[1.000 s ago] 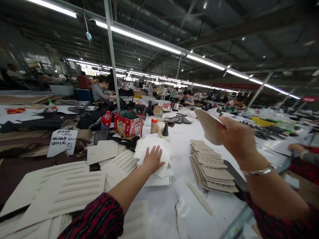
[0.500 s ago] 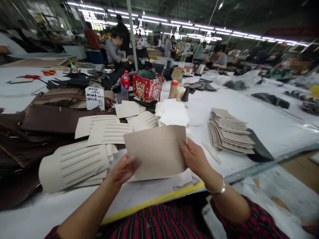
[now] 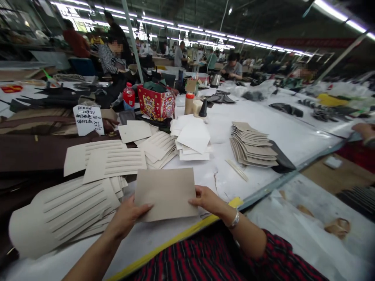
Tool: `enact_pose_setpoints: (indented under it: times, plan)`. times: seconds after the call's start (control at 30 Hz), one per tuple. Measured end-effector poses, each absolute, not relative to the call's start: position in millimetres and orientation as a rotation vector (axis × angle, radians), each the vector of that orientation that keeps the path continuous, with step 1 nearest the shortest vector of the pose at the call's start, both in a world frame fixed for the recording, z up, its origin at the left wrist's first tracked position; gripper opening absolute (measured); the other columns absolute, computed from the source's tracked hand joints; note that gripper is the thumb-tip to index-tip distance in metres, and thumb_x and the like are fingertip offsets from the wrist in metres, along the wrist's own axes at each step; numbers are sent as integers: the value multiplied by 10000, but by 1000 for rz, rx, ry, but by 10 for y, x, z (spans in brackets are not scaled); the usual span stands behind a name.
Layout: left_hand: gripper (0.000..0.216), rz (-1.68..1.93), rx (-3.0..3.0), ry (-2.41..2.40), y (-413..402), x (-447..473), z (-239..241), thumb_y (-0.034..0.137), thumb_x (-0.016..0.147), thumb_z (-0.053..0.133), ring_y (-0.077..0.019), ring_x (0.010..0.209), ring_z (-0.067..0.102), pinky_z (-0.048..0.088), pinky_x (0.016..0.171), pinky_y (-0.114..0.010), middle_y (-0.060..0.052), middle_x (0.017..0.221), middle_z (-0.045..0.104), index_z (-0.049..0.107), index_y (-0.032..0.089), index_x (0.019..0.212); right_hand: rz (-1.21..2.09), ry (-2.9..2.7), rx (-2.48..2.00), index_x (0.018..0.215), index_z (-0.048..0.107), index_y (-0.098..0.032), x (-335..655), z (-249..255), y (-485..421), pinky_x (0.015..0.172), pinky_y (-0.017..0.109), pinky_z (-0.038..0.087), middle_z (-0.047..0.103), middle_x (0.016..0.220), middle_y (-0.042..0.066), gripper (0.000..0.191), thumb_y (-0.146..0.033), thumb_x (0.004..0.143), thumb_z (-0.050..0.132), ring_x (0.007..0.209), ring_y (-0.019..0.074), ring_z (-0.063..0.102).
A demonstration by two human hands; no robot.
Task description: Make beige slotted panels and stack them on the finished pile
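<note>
A flat tan fabric panel (image 3: 165,193) lies low over the white table (image 3: 293,136) near its front edge, and both my hands hold it. My left hand (image 3: 127,216) pinches its lower left corner, fingers on top. My right hand (image 3: 206,199) grips its right edge, a metal bracelet on the wrist. Just left of the panel are cream ribbed pieces (image 3: 70,207) in a curved pile. A neat stack of tan panels (image 3: 252,144) sits to the right, farther back.
White cut sheets (image 3: 191,140) lie behind the panel, with a red patterned box (image 3: 155,103), a red-capped bottle (image 3: 128,96) and a handwritten note (image 3: 88,119) beyond. Brown leather (image 3: 43,152) covers the left. Another person's hand (image 3: 363,130) rests at the right edge. Seated workers fill the background.
A second ago my right hand held the panel up at the right while my left lay on white sheets. Now both hands hold it, lowered nearly flat at the table's front edge.
</note>
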State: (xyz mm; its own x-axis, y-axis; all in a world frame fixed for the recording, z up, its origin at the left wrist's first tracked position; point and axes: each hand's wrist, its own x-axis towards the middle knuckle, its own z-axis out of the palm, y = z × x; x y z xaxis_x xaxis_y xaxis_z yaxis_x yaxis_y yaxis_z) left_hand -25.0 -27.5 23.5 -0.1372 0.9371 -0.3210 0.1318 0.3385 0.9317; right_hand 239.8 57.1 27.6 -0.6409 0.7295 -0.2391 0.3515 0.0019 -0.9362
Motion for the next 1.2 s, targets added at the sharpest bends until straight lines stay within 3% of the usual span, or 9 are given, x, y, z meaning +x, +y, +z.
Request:
enact_pose_setpoints:
  times: [0.17, 0.27, 0.4, 0.53, 0.63, 0.87, 1.2]
  plan:
    - [363, 730, 1335, 1922, -132, -252, 117, 424, 620, 613, -248, 820, 630, 494, 752, -341, -31, 850, 684, 617, 182, 891, 1413, -2249, -1474, 850, 498, -161, 2438, 238, 694, 442, 202, 416, 582, 571, -13, 156, -299, 825, 431, 433, 96, 527]
    - [388, 731, 1327, 1922, -84, -196, 59, 449, 637, 578, -236, 800, 635, 503, 717, -314, -27, 840, 686, 612, 181, 915, 1480, -2235, -1516, 836, 447, -176, 2442, 226, 820, 404, 188, 401, 528, 467, -47, 108, -283, 827, 432, 388, 97, 513]
    - [424, 803, 1237, 1918, -88, -131, 13, 477, 625, 586, -247, 798, 633, 508, 699, -311, -37, 854, 689, 598, 179, 927, 1828, -2018, -1385, 731, 442, -174, 2524, 146, 944, 446, 184, 446, 549, 490, -49, 100, -196, 735, 539, 453, 95, 553]
    - [420, 842, 1163, 1930, -99, -73, -20, 483, 606, 603, -260, 798, 633, 510, 701, -320, -44, 856, 691, 599, 185, 902, 1900, -1971, -1417, 679, 481, -164, 2619, 81, 971, 464, 175, 440, 561, 480, -43, 113, -221, 703, 575, 455, 81, 539]
    - [399, 882, 1149, 1921, -96, -44, -77, 470, 615, 609, -261, 829, 628, 506, 732, -330, -37, 875, 689, 596, 195, 903, 1788, -2094, -1488, 666, 510, -161, 2635, 87, 978, 458, 173, 407, 556, 489, -40, 130, -269, 723, 556, 439, 73, 509]
    - [384, 900, 1144, 1958, -117, -30, -235, 452, 655, 586, -250, 856, 625, 495, 768, -345, -38, 909, 683, 586, 196, 940, 1118, -2704, -1518, 690, 630, -148, 2546, 165, 1029, 492, 193, 314, 612, 618, 16, 220, -337, 745, 531, 564, 102, 508]
    - [430, 810, 1204, 2079, -132, 3, -244, 480, 662, 555, -223, 847, 619, 486, 751, -305, -46, 897, 671, 575, 172, 961, 1152, -2725, -1509, 742, 652, -144, 2539, 121, 1064, 505, 202, 312, 602, 577, 14, 236, -336, 762, 516, 518, 99, 501]
